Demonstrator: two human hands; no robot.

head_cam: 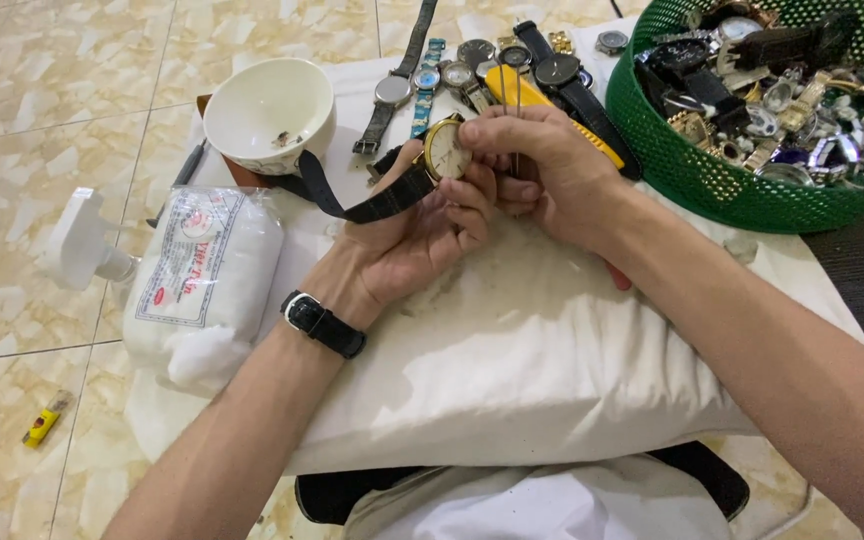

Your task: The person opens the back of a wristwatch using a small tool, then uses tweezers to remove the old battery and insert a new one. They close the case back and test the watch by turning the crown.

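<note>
My left hand (407, 235) grips the watch (446, 150) by its case; my right hand (542, 165) pinches tweezers (514, 95) beside the dial, needing a steady touch next.

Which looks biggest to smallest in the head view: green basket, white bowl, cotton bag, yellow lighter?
1. green basket, though the frame cuts it off.
2. cotton bag.
3. white bowl. It lies farther from the camera than the bag, so 2 and 3 are unsure.
4. yellow lighter, clearly smallest.
</note>
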